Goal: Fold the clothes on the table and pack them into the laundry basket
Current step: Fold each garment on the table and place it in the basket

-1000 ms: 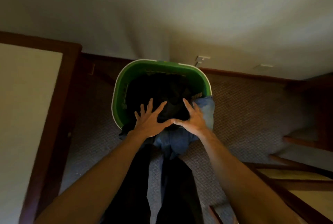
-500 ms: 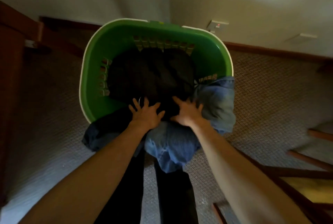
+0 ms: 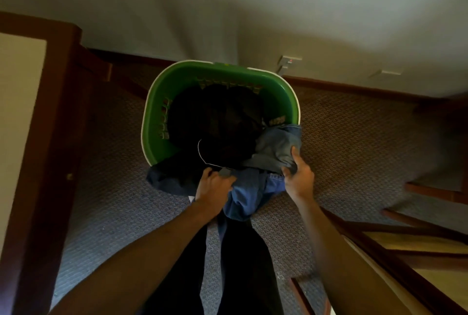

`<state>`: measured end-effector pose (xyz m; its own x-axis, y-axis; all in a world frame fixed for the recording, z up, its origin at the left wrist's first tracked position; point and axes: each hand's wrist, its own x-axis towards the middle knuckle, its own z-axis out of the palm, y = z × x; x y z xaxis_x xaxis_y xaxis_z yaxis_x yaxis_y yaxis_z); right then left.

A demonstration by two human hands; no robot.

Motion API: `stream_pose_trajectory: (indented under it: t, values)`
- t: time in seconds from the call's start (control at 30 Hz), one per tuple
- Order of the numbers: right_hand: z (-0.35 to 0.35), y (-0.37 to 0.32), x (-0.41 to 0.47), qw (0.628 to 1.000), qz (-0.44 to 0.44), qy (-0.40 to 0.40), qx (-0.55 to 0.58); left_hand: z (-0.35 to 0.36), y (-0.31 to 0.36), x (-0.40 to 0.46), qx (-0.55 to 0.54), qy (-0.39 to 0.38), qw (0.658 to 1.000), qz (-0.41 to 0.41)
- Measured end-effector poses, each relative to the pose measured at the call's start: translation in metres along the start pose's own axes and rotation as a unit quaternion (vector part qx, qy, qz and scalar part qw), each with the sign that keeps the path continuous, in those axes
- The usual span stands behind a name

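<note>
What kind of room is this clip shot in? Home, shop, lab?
Most likely a room in a home or guest lodging: patterned carpet on the floor, a dark wooden skirting board under a plain wall with a wall socket, and a green laundry basket of clothes on the floor.

You stood on a patterned grey-brown carpet (image 3: 354, 142) in dim light. A pale wall (image 3: 228, 10) ran ahead, edged by a dark wooden skirting board (image 3: 354, 89), with a white socket (image 3: 288, 60) low on it. Dark wooden furniture (image 3: 58, 112) flanked your left.
</note>
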<state>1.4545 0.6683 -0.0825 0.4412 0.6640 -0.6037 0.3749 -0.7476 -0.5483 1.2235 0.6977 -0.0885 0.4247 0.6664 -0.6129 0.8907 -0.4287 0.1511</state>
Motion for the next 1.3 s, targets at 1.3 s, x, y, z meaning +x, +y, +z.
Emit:
stream_pose_trajectory:
  t: [1.3]
  values:
    - [0.057, -0.126, 0.002, 0.98, -0.184, -0.065, -0.05, -0.082, -0.132, 0.02, -0.456, 0.144, 0.853, -0.209]
